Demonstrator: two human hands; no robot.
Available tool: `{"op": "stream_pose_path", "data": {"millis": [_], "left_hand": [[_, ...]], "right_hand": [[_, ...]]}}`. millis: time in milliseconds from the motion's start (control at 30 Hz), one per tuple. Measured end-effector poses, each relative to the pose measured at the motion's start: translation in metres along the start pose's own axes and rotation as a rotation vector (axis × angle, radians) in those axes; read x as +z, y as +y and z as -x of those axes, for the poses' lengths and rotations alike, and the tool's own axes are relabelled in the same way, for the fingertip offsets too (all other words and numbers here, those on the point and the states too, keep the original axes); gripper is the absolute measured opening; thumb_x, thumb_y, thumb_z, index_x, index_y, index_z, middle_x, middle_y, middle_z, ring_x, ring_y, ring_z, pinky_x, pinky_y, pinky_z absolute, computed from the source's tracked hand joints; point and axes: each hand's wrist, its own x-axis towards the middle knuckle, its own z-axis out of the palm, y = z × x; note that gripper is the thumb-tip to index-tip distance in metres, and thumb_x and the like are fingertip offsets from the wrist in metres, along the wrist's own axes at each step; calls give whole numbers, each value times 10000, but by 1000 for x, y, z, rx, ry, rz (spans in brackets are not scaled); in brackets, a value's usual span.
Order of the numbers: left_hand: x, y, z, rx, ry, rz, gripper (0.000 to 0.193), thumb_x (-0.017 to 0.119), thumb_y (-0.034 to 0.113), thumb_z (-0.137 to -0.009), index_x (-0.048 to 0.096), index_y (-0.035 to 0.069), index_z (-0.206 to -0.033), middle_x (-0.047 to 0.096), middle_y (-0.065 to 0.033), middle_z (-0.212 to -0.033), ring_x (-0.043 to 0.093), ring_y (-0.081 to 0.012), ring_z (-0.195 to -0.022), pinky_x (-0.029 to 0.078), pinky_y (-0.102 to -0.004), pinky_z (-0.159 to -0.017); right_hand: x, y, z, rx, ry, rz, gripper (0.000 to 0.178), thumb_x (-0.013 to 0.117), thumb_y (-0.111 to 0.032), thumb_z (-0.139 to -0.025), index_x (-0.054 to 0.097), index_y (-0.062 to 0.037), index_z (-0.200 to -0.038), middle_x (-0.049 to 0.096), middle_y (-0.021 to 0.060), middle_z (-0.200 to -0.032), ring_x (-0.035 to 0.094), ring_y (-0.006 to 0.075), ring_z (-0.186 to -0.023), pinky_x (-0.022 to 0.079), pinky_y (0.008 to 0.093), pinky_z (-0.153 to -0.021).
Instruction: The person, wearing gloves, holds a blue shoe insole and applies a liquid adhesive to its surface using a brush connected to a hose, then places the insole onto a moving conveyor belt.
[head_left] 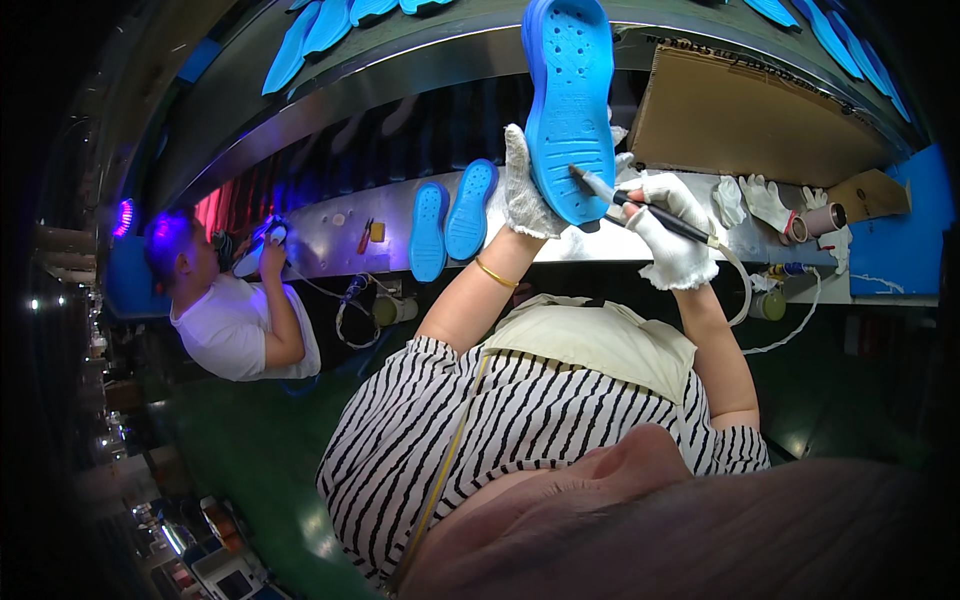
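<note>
My left hand (528, 192), in a white knit glove, grips a bright blue shoe sole (570, 115) by the edge of its lower end. The sole is raised over the bench, its face with small holes and grooves toward me. In my right hand (672, 228), also gloved but with some fingertips bare, is a brush (655, 214) with a black handle and a hose at its back end. The brush's dark tip meets the sole's grooved lower part, or hovers just over it. Two more blue soles (428, 230) (471, 208) lie on the metal bench to the left.
A conveyor (450, 52) carrying blue soles runs behind the bench (330, 215). A cardboard box (740, 115) stands at the back right, near spare gloves (767, 203) and tape rolls (822, 219). A yellow-and-red tool (377, 232) lies left. Further left, a co-worker (240, 310) handles a shoe piece.
</note>
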Motion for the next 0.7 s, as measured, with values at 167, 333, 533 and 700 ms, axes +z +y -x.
{"op": "stream_pose_path", "data": {"millis": [167, 333, 533, 700], "left_hand": [[1, 3, -2, 66, 43, -91, 1068, 461, 810, -820, 234, 55, -1542, 370, -216, -1519, 402, -413, -1370, 316, -572, -1153], [1, 11, -2, 6, -22, -2, 1062, 458, 814, -815, 256, 61, -1536, 389, -224, -1502, 430, -417, -1348, 324, -573, -1150], [1, 24, -6, -57, -58, -14, 1042, 475, 790, -821, 268, 55, -1530, 399, -238, -1487, 425, -431, -1350, 309, -571, -1161], [1, 35, -9, -186, -96, -23, 995, 446, 754, -861, 255, 51, -1539, 338, -274, -1518, 391, -477, -1360, 278, -591, -1161]], "right_hand": [[4, 4, 3, -35, -192, 109, 129, 666, 56, -830, 628, 22, -949, 642, 98, -960, 646, 118, -797, 541, 265, -716], [-3, 6, -7, 116, -175, -133, 149, 714, -3, -834, 646, -2, -967, 670, 89, -994, 642, 119, -842, 531, 268, -782], [-13, 16, -7, -80, -322, 135, 143, 676, 26, -792, 641, -20, -923, 667, 87, -968, 647, 127, -856, 539, 277, -777], [-22, 7, -4, 314, -436, -72, 154, 712, 0, -791, 635, -17, -923, 666, 66, -938, 637, 110, -808, 529, 253, -726]]}}
